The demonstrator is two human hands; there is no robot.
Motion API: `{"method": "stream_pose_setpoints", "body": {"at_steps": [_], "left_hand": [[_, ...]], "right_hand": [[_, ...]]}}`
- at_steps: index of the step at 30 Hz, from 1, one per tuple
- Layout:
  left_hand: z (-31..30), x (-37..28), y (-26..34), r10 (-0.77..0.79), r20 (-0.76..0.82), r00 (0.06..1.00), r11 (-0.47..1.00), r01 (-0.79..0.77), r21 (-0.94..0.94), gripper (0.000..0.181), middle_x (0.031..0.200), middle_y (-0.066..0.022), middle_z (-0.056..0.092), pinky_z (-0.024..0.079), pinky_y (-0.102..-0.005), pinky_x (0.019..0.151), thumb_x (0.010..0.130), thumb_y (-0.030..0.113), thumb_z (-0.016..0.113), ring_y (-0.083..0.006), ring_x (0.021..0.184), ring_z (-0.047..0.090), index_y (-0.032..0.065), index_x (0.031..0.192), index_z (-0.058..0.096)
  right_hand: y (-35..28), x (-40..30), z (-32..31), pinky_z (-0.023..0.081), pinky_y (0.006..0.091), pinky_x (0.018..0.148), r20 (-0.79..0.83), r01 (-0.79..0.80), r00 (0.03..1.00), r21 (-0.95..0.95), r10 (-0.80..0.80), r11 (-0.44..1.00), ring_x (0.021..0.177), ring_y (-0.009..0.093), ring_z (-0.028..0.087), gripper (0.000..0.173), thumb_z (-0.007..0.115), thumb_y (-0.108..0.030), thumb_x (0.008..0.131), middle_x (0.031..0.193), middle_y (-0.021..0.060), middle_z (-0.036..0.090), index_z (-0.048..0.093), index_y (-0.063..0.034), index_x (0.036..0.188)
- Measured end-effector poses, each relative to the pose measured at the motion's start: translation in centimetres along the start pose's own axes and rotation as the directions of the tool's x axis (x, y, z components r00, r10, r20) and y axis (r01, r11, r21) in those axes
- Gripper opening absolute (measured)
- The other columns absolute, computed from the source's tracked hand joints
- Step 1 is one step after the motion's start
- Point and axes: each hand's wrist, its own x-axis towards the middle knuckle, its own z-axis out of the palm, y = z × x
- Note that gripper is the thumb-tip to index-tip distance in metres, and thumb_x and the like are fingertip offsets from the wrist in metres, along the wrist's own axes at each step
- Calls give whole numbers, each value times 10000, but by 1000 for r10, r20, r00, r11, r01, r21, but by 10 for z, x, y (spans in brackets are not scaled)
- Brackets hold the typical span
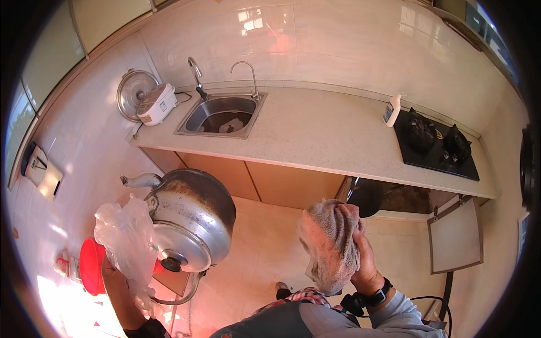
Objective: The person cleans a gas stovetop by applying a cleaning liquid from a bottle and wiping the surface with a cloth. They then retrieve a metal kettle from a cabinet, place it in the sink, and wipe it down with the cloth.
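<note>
My left hand (pixel 116 287) grips a crumpled clear plastic bag (pixel 127 241) at the lower left. Beside and behind the bag is a large aluminium kettle (pixel 190 228), tipped so that its sooty base faces the counter and its black lid knob points towards me. The kettle's curved handle runs behind the bag near my wrist; whether my fingers also hold it is hidden. In my right hand (pixel 365 262) is a bunched, stained terry cloth (pixel 331 245), raised in front of my body and apart from the kettle.
A steel sink (pixel 224 116) holding water is set in the counter (pixel 304 122). Left of it stand a white rice cooker (pixel 156 105) and a round metal lid (pixel 135 91). Rightwards are a white bottle (pixel 392 110), a gas hob (pixel 439 143) and an open cabinet door (pixel 456 236). A red bucket (pixel 91 266) stands lower left.
</note>
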Motion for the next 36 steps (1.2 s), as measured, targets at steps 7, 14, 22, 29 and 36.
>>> {"method": "stream_pose_setpoints", "body": {"at_steps": [7, 14, 22, 29, 36], "left_hand": [[61, 94, 4, -39, 118, 992, 998, 46, -52, 394, 1017, -70, 662, 522, -246, 713, 797, -87, 467, -133, 858, 636, -6, 1159, 599], [110, 246, -27, -23, 311, 950, 948, 119, -295, 369, 1051, -64, 656, 527, -260, 737, 849, -50, 505, -145, 872, 643, 12, 1207, 570], [199, 385, -24, 75, 610, 789, 900, 210, -382, 396, 1171, -90, 616, 485, -292, 886, 886, 84, 483, -174, 1028, 613, 9, 1273, 514], [235, 519, -61, 20, 637, 771, 944, 195, -265, 422, 1218, -60, 585, 442, -280, 928, 912, 141, 459, -168, 1069, 582, 7, 1313, 474], [318, 545, -72, 21, 624, 781, 897, 261, -357, 459, 1250, -74, 552, 432, -293, 933, 913, 175, 426, -165, 1108, 547, 7, 1340, 427]], "right_hand": [[23, 76, 39, 295, 390, 1111, -22, -152, 988, 60, 154, 987, 1300, 243, 399, 528, 450, -290, 957, 1407, 104, 400, 292, -97, 1422], [57, 137, 86, 392, 341, 1028, -133, 74, 989, 92, -61, 993, 1184, 219, 516, 465, 455, -260, 977, 1308, 116, 512, 384, -27, 1373], [82, 205, 128, 392, 344, 1022, -360, 300, 889, -7, -282, 954, 1177, 218, 519, 460, 472, -258, 962, 1285, 118, 526, 402, -25, 1352], [72, 285, 163, 366, 369, 1047, -370, 400, 843, -54, -390, 915, 1222, 227, 480, 459, 435, -237, 960, 1329, 122, 481, 365, -55, 1375], [64, 408, 160, 364, 369, 1051, -392, 394, 842, -26, -372, 919, 1238, 233, 467, 481, 441, -254, 966, 1344, 124, 472, 358, -59, 1397]]}}
